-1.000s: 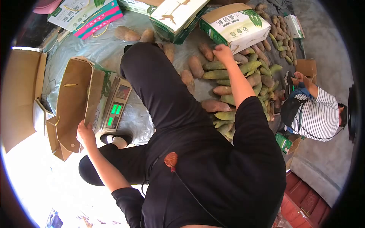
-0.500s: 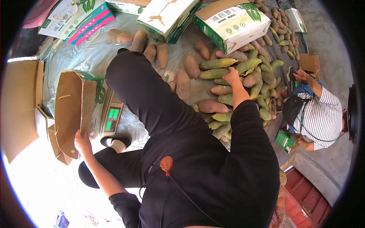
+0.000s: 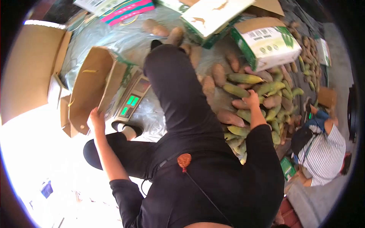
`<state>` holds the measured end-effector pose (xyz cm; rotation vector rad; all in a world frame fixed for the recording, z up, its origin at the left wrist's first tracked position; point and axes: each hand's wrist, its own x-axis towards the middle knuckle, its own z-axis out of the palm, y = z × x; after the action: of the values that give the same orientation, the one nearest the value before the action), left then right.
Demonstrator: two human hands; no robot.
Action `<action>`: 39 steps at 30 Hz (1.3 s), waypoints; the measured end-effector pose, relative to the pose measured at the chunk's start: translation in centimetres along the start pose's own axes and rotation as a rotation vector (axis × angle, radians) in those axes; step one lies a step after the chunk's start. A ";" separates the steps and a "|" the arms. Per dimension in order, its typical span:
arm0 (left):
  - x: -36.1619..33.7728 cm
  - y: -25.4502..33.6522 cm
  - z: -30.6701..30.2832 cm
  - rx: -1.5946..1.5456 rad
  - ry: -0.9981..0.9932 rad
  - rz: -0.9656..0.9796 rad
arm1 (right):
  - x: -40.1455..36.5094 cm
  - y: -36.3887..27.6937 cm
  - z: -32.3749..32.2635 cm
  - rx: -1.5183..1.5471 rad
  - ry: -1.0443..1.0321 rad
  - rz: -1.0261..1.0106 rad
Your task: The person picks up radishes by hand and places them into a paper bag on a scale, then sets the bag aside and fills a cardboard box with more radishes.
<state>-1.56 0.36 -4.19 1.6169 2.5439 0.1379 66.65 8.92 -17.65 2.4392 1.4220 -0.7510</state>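
Observation:
My left hand (image 3: pixel 96 121) grips the near edge of an open cardboard carton (image 3: pixel 89 81), its fingers closed on the rim. The carton stands on a digital scale (image 3: pixel 131 99) with lit green figures. On the right, my right hand (image 3: pixel 251 100) has its fingers closed around the end of a green radish (image 3: pixel 235 90), which lies on the heap. More green radishes and brownish-pink roots (image 3: pixel 229 117) surround that hand. The undersides of my right fingers are hidden.
A printed white and green box (image 3: pixel 268 43) sits at the heap's far side, beside another box (image 3: pixel 215 17). Plastic sheeting (image 3: pixel 114 34) covers the ground. A co-worker in a striped shirt (image 3: pixel 323 159) crouches at right. A large cardboard flap (image 3: pixel 32 72) stands far left.
The whole view has shifted, so the heap and boxes appear farther right. My left hand stays on the carton rim, and my right hand stays at the green radish.

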 end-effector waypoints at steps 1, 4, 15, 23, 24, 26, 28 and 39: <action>-0.2 2.7 -1.5 0.049 -0.050 -0.063 | 0.1 0.7 0.3 0.011 -0.003 -0.083; -0.3 3.0 -1.8 0.055 -0.072 -0.095 | -1.8 -0.9 -0.8 0.048 -0.033 -0.060; -1.0 4.0 -3.0 -0.014 -0.031 -0.100 | -4.4 -9.5 -8.6 -0.088 0.291 -0.369; -1.4 3.9 -3.4 -0.032 -0.012 -0.075 | -10.6 -20.6 -20.4 0.464 0.459 -0.776; -1.5 4.0 -3.5 -0.045 -0.031 -0.099 | -11.0 -22.2 -21.4 0.582 0.427 -0.879; -1.7 4.2 -3.7 -0.060 -0.048 -0.123 | -13.1 -25.7 -23.3 0.703 0.368 -1.008; -1.9 4.3 -3.8 -0.038 -0.042 -0.115 | -15.7 -29.7 -24.2 0.784 0.263 -1.119; -1.8 1.4 -1.8 0.023 -0.020 0.004 | -19.5 -48.2 -14.0 0.376 0.262 -1.579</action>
<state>0.17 -0.71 -2.09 1.6227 2.5373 0.0925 21.86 24.89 7.69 1.0738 3.4742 -0.9256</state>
